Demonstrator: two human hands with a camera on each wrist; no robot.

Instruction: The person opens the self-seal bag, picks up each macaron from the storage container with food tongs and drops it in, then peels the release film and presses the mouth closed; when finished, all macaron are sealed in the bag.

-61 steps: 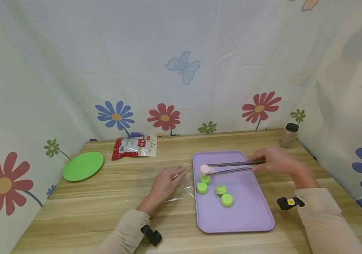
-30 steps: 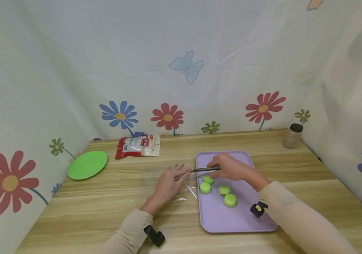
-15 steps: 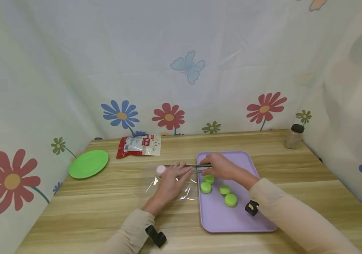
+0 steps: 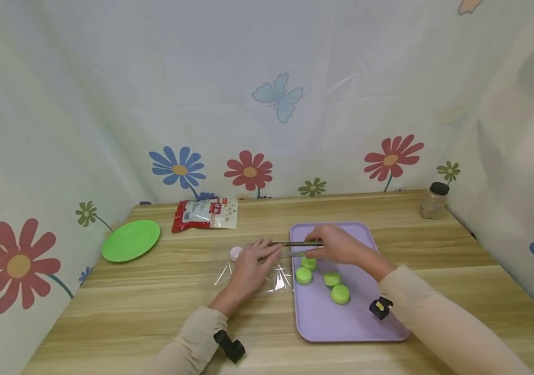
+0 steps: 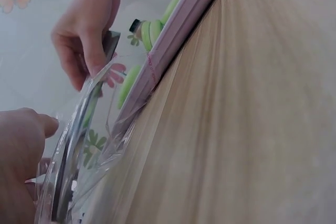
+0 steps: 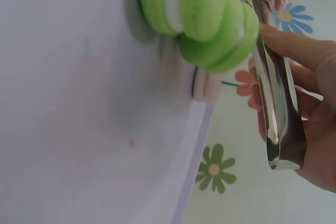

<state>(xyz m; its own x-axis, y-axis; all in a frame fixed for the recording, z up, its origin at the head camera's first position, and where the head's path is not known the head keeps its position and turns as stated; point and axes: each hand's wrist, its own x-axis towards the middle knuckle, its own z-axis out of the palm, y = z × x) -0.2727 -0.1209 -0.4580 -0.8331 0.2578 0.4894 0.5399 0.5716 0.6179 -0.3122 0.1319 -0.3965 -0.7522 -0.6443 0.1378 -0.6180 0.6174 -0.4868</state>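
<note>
In the head view my left hand lies over a clear plastic bag, its fingers fairly straight. The thumb is close to the lifted film in the left wrist view. My right hand grips metal tongs between thumb and fingers, above the tray's far left part. The tongs run into the bag's mouth and pass under my left hand. A pale pink macaron shows past my left knuckles, at the bag's left part. Several green macarons sit on the purple tray.
Behind the bag lies a red and white food packet. A green plate stands at the left edge of the wooden table. The jar with a black lid is at the far right corner, before the flowered curtain.
My right hand has carried the pink macaron in the tongs leftward from over the tray into the bag, then drawn slightly back right. My left hand has stayed on the bag.
</note>
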